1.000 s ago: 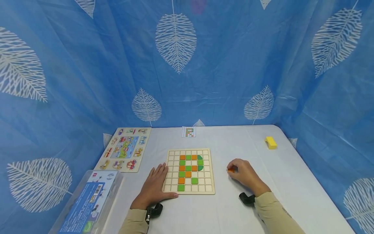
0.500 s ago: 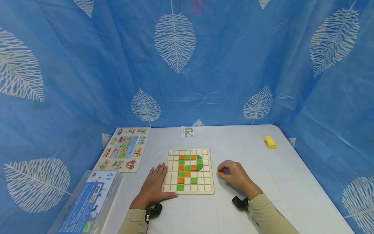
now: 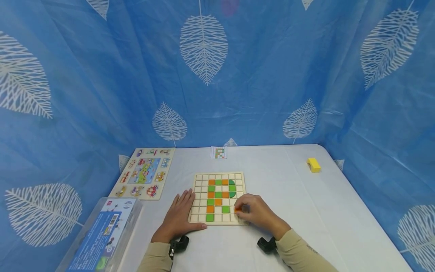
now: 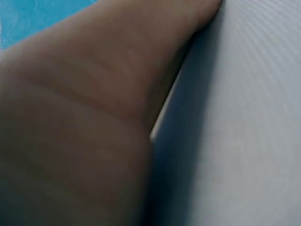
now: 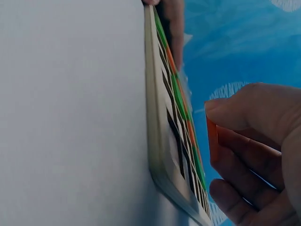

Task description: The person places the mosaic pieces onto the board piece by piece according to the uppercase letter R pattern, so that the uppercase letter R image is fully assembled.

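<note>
A wooden grid board [image 3: 205, 177] lies on the white table, with orange and green pieces set in its cells in the shape of a letter P. My left hand [image 3: 180, 216] rests along its left edge with straight fingers, thumb at the near-left corner. Over the board's right side, my right hand [image 3: 259, 212] pinches an orange square tile [image 5: 212, 141] between thumb and fingers. The right wrist view shows that tile standing on edge in the grip, apart from the board's surface. Mostly the palm side and wrist [image 4: 80, 108] fill the left wrist view.
Behind the board lies a small pattern card [image 3: 218, 152]. A vehicle picture puzzle [image 3: 125, 189] and a clear plastic case [image 3: 112, 234] with a blue label sit to the left. A yellow arch block [image 3: 314, 165] stands at the far right. Blue leaf-patterned curtain [image 3: 238, 75] surrounds the table.
My right hand has moved left with the orange tile, from the bare table to over the board's right side. The left hand has stayed at the board's left edge.
</note>
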`<state>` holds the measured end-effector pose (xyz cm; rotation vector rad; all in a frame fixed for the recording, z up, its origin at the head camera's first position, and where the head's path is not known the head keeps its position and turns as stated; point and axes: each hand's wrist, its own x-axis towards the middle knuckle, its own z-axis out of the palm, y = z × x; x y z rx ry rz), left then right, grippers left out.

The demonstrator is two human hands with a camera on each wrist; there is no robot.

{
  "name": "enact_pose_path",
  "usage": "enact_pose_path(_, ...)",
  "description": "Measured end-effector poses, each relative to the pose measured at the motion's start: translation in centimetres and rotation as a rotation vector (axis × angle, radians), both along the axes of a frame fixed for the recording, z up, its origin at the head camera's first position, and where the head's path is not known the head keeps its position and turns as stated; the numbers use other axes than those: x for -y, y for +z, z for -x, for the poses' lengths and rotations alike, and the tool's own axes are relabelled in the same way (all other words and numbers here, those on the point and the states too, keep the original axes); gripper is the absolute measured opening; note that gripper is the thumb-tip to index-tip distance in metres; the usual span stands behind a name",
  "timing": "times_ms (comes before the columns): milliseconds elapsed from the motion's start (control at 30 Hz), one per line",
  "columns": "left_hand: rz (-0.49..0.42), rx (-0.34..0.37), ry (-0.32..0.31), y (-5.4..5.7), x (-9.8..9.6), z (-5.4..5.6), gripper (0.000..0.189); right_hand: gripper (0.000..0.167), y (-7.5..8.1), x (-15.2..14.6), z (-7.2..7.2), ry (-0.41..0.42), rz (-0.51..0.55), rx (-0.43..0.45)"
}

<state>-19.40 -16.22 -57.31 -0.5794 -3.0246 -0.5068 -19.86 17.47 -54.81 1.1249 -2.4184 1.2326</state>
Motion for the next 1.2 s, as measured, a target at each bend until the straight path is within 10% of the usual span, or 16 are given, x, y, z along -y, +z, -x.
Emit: enact_pose_path(1200,-0.024,0.000,-0.007,0.2,0.0,-0.2,0.136,0.019,-1.2,1.0,-1.3,0.008,-0.063,0.042)
